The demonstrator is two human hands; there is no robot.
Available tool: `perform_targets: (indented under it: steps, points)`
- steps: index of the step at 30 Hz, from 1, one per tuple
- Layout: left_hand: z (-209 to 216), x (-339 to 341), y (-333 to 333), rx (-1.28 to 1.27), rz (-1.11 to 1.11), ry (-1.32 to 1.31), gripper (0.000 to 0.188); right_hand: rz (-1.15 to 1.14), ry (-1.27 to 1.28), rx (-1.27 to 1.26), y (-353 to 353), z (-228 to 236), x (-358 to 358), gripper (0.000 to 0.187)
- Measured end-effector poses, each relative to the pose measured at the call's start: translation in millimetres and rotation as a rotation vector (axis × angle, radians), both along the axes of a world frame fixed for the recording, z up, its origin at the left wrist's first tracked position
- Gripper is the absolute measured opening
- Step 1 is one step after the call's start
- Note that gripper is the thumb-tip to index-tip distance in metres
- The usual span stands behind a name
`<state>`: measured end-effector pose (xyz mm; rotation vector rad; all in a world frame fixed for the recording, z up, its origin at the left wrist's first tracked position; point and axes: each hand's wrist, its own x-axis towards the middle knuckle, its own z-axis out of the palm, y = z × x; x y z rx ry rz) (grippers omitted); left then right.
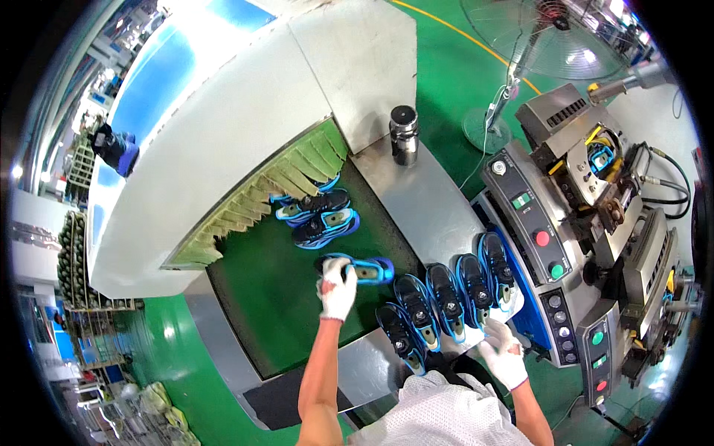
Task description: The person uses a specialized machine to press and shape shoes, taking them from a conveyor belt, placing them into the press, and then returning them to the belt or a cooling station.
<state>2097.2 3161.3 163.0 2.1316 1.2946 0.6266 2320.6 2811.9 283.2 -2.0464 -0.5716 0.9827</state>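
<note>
My left hand (pixel 337 291), in a white glove, is closed on the toe end of a black and blue sneaker (pixel 374 270) over a green conveyor belt (pixel 290 312). My right hand (pixel 503 358), also gloved, has its fingers apart beside the heels of a row of sneakers (pixel 446 297). Several black and blue shoes stand in this row side by side on a pale surface at the belt's right. Whether the right fingertips touch the nearest heel I cannot tell. Farther up the belt, more sneakers (pixel 326 228) lie close together by a green strip curtain (pixel 256 215).
A big white machine housing (pixel 223 141) rises over the belt. A steel flask (pixel 404 135) stands on the metal side ledge (pixel 398 201). At right is a press machine (pixel 580 223) with coloured buttons; behind it stands a fan (pixel 513 82). A dark shoe (pixel 115 151) sits atop the housing.
</note>
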Motion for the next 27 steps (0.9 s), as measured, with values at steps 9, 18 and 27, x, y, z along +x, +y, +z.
perform_targets:
  steps: [9,18,27]
  points:
    - [174,126,-129,0.082,-0.802,-0.085,0.019,0.361,-0.145,0.260,92,25,19,0.073]
    - [272,387,-175,0.052,-1.053,-0.330,0.056,-0.448,0.594,0.611,-71,74,126,0.049]
    - [173,714,-162,0.142,-0.832,0.102,0.094,-0.923,0.707,0.772,-187,140,168,0.068]
